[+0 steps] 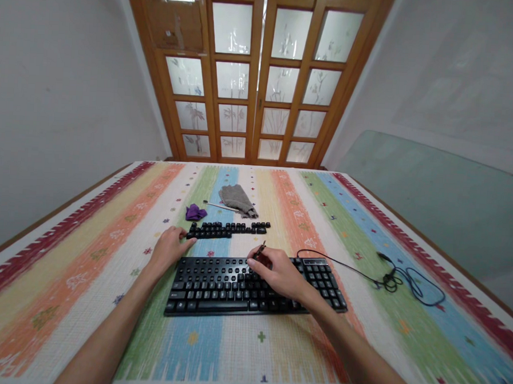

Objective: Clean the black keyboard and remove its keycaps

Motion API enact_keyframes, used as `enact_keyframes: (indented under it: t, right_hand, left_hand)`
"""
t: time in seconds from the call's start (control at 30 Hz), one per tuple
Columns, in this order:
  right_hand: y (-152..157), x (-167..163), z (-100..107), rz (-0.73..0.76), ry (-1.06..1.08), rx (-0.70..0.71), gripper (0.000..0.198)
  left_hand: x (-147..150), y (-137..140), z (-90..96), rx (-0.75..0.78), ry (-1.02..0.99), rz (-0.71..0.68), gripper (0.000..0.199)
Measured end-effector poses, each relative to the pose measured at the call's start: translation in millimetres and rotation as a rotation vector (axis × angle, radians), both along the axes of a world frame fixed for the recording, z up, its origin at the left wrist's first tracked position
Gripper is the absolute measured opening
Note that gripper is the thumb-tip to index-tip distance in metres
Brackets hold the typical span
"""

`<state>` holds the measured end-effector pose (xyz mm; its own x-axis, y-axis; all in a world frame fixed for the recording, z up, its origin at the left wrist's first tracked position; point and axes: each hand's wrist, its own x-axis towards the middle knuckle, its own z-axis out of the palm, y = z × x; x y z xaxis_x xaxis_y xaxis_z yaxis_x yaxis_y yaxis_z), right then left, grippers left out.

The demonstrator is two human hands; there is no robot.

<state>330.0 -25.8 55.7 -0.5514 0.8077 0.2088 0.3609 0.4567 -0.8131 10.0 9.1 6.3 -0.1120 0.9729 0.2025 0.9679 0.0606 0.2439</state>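
A black keyboard [216, 296] lies in front of me, its upper left rows showing bare switch posts where keycaps are off. My right hand [278, 269] is over its middle, closed around a small dark tool [260, 249] with a thin tip pointing up; its exact kind is unclear. Beyond the keyboard, loose black keycaps [220, 230] are lined up in rows. At the left end of these rows is my left hand [174, 246], thumb and forefinger apart, fingertips at the end keycaps.
Behind the keycaps lie a crumpled purple cloth [196, 213], a grey cloth [239, 199] and a thin stick-like brush [219, 205]. The keyboard's cable [407, 277] is coiled on the right. A striped tablecloth [256, 358] covers the table, with wooden glazed doors [254, 114] beyond.
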Motion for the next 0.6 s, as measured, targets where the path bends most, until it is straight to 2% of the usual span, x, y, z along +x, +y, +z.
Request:
enact_keyframes:
  t: [0.17,0.27,0.43,0.6]
  right_hand:
    - [-1,0,2,-0.003,-0.003,-0.007,0.021]
    - [-2,0,3,0.000,-0.002,-0.006,0.021]
    - [-2,-1,2,0.011,0.005,-0.004,0.021]
    - [-5,-1,3,0.014,0.005,-0.012,0.020]
  left_hand:
    - [-4,0,-0.8,0.007,-0.005,-0.002,0.036]
    - [-1,-2,2.3,0.103,0.020,-0.008,0.044]
    - [23,1,8.4,0.305,0.128,-0.185,0.051]
    - [53,15,8.3,0.284,0.232,-0.316,0.050]
